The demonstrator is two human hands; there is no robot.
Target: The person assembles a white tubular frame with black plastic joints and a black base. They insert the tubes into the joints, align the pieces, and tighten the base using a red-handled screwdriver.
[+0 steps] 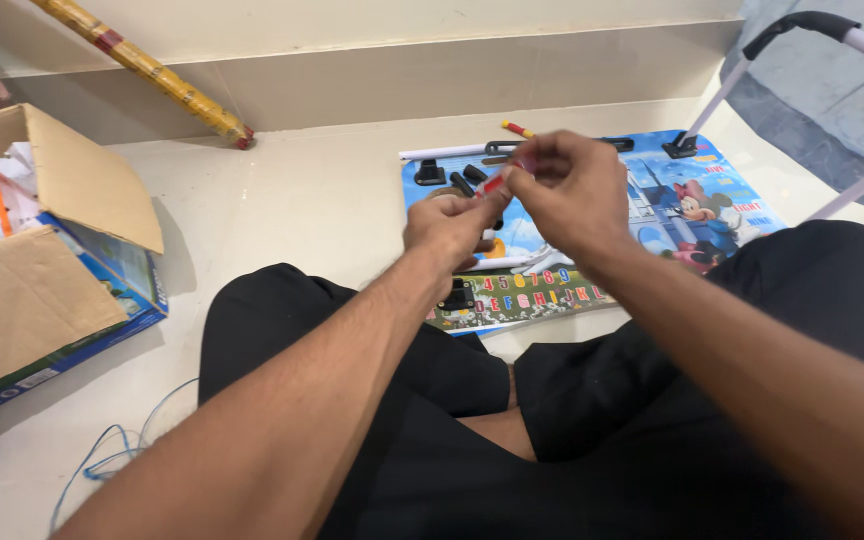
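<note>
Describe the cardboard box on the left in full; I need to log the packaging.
The cardboard box lies on the pale floor at the left, clear of both hands. It is open, its plain brown flaps folded outward, one raised, one lying flat. The outer sides are printed blue. White paper sheets and something orange show inside. Its left part runs out of the picture.

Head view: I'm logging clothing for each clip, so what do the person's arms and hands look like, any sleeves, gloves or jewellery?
Both forearms are bare, with no sleeve in view. The left hand and right hand wear no gloves, and no ring, watch or wristband shows.
</note>
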